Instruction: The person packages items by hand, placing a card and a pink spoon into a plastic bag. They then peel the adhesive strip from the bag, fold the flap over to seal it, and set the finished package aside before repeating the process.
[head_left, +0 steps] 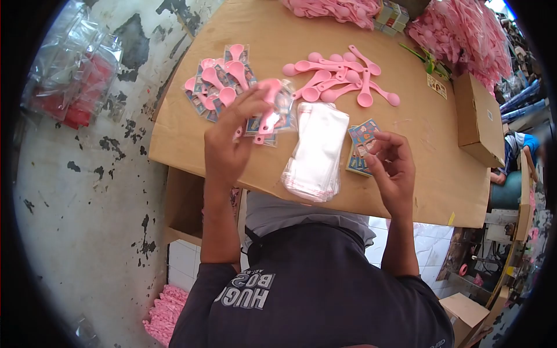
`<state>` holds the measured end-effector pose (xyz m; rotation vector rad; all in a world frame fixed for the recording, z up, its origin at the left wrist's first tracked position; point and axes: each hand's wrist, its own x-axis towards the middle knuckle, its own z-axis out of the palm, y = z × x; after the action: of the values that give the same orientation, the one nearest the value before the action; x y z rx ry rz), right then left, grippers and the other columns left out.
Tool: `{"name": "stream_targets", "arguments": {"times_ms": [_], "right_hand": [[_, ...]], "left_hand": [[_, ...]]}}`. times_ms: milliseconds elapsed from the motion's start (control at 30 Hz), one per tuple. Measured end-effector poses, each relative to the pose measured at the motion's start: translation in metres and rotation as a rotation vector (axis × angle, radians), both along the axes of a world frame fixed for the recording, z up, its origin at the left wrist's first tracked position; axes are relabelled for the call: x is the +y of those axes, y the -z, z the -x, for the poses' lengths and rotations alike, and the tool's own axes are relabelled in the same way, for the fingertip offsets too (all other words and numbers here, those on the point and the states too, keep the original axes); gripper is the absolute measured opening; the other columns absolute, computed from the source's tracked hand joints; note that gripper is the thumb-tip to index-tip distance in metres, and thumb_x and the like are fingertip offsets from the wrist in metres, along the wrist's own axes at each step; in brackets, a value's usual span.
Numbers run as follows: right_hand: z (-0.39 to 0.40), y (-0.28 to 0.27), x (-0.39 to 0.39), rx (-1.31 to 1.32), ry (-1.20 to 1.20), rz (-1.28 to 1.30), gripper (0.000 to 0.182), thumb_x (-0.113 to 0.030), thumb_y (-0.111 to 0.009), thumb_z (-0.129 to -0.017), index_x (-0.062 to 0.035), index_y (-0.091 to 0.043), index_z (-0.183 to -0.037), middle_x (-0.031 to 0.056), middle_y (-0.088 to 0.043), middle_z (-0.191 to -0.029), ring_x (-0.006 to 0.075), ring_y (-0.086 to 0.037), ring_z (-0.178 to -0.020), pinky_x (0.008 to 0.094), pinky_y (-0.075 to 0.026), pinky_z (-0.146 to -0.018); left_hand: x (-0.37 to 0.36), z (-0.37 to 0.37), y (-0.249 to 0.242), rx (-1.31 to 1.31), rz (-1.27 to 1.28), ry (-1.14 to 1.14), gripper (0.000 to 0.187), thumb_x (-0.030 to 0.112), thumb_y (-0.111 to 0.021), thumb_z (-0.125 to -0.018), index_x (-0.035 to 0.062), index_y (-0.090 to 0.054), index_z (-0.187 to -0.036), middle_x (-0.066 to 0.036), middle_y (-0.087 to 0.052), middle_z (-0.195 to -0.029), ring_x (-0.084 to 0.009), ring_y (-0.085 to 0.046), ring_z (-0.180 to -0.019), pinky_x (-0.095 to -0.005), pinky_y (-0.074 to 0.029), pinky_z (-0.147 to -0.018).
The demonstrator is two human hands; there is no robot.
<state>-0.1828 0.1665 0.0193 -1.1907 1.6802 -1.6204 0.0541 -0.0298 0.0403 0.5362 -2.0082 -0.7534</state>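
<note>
My left hand (235, 136) is over the left of the table, its fingers closed at a pink measuring spoon (268, 110) packed with a printed card in a clear bag, slightly blurred. Below and beyond it lies a pile of similar packed spoons (213, 76). My right hand (395, 171) pinches the edge of a small blue printed card (364, 134), which sits over a short stack of such cards (358, 163). Between my hands is a stack of clear plastic bags (318, 152). Several loose pink spoons (364, 95) are heaped beyond the bags.
Large bags of pink spoons (458, 37) and bundled cards (391, 16) stand at the table's far side. A cardboard box (478, 119) is at the right edge. Clear bags (75, 75) hang by the worn wall. Another person (516, 151) is partly visible at far right.
</note>
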Motion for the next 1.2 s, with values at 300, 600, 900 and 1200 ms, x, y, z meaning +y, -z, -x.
{"name": "stream_targets", "arguments": {"times_ms": [300, 600, 900, 1200], "right_hand": [[0.04, -0.004, 0.014, 0.279, 0.219, -0.156, 0.019, -0.019, -0.067, -0.1, 0.0, -0.067, -0.104, 0.0012, -0.069, -0.091, 0.0036, -0.053, -0.073, 0.0205, -0.042, -0.068], [0.041, 0.012, 0.011, 0.743, 0.31, -0.404, 0.044, -0.034, -0.077, -0.089, -0.0015, -0.067, -0.116, 0.0125, -0.066, -0.101, 0.0255, -0.061, -0.093, 0.0381, -0.05, -0.08], [0.042, 0.014, -0.001, 0.239, 0.255, -0.287, 0.026, -0.02, -0.078, -0.09, 0.0003, -0.066, -0.1, 0.0026, -0.065, -0.083, 0.0088, -0.052, -0.068, 0.0257, -0.044, -0.061], [0.055, 0.017, 0.011, 0.072, 0.298, -0.202, 0.024, -0.025, -0.068, -0.1, -0.0007, -0.068, -0.098, -0.0031, -0.059, -0.075, 0.0032, -0.043, -0.062, 0.0231, -0.037, -0.056]], "left_hand": [[0.004, -0.005, 0.019, -0.18, 0.02, -0.112, 0.028, 0.001, -0.058, -0.091, 0.0034, -0.07, -0.116, -0.018, -0.065, -0.133, -0.0358, -0.056, -0.131, -0.0482, -0.039, -0.113], [-0.024, -0.026, 0.048, -0.423, 0.137, -0.135, 0.02, 0.017, -0.068, -0.093, 0.0018, -0.072, -0.105, -0.017, -0.069, -0.123, -0.0338, -0.061, -0.123, -0.0512, -0.035, -0.114], [0.037, 0.029, 0.039, -0.315, -0.165, -0.086, 0.026, 0.023, -0.08, -0.086, 0.0009, -0.068, -0.09, -0.01, -0.065, -0.082, -0.0246, -0.059, -0.075, -0.0384, -0.047, -0.071], [0.043, 0.036, 0.038, -0.358, -0.6, -0.089, 0.027, 0.019, -0.081, -0.085, -0.0048, -0.068, -0.083, -0.009, -0.063, -0.073, -0.015, -0.056, -0.063, -0.0315, -0.045, -0.06]]}}
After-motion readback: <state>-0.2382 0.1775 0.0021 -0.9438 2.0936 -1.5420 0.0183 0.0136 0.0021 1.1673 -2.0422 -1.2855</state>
